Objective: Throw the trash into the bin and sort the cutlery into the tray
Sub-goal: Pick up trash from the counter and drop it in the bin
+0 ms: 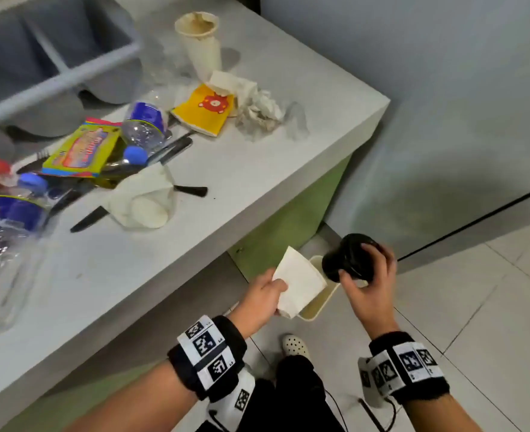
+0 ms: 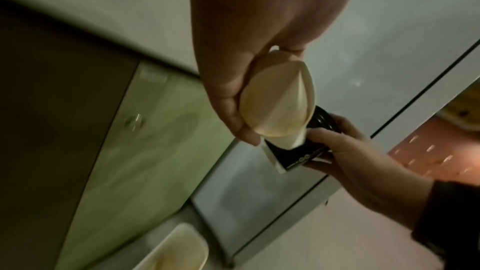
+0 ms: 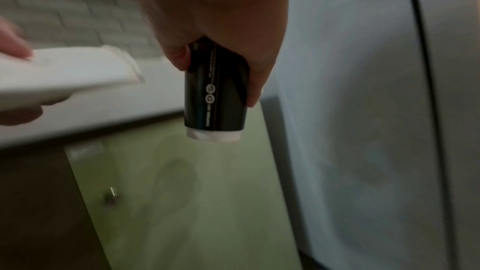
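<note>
My left hand (image 1: 265, 293) grips a flattened white paper cup (image 1: 299, 286) above the cream bin (image 1: 315, 310) on the floor beside the counter. The same cup (image 2: 276, 100) shows squashed in my fingers in the left wrist view. My right hand (image 1: 368, 285) holds a black paper cup (image 1: 347, 258) next to it, also over the bin; the right wrist view shows that cup (image 3: 215, 93) held upside down. On the counter lie black plastic cutlery (image 1: 192, 190), bottles (image 1: 145, 126), a stained white cup (image 1: 199, 42), crumpled napkins (image 1: 259, 109) and colourful wrappers (image 1: 82, 149). A grey cutlery tray (image 1: 54, 48) stands at the back left.
The white counter (image 1: 257, 169) has a green cabinet front (image 1: 291, 226) below it. A grey appliance wall (image 1: 444, 120) stands to the right of the bin. My foot in a white shoe (image 1: 294, 346) is on the tiled floor just behind the bin.
</note>
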`<state>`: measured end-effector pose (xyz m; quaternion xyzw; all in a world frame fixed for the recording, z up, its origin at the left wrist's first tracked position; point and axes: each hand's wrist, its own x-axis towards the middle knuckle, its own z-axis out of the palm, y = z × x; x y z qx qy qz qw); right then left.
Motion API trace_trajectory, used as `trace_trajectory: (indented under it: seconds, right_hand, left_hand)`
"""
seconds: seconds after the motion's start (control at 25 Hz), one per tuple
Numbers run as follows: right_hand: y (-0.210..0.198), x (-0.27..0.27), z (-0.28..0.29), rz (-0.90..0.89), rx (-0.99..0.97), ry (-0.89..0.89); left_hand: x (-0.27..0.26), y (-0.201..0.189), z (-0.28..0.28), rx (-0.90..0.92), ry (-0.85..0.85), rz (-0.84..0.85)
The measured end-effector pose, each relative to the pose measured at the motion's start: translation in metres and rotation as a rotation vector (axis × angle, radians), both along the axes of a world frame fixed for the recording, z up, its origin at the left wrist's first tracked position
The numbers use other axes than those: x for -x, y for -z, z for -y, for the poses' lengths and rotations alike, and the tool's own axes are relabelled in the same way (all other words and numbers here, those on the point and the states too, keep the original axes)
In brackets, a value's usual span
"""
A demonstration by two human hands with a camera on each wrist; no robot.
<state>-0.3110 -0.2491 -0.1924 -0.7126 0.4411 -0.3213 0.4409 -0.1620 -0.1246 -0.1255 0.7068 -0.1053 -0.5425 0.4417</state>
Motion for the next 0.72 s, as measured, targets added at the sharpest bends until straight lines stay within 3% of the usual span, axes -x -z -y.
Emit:
trace_trajectory:
  seconds: [0.16, 0.4, 0.6, 0.72]
  right_hand:
    - [0.136, 0.012, 0.006, -0.184, -0.289, 0.048]
    - [0.310, -0.005, 0.038, -0.352, -0.383, 0.048]
    - [0.395, -0.021, 0.063, -0.430, -0.466, 0.022]
    - [0.406, -0.013, 0.063, -0.520, -0.576, -0.010]
  left_hand:
    - [0.017, 0.148, 0.034, -0.217, 0.131, 0.149]
    - [0.026, 0.338, 0.092, -0.354, 0.272, 0.231]
    - [0.022, 0.435, 0.120, -0.398, 0.306, 0.128]
    - [0.014, 0.449, 0.119, -0.497, 0.395, 0.071]
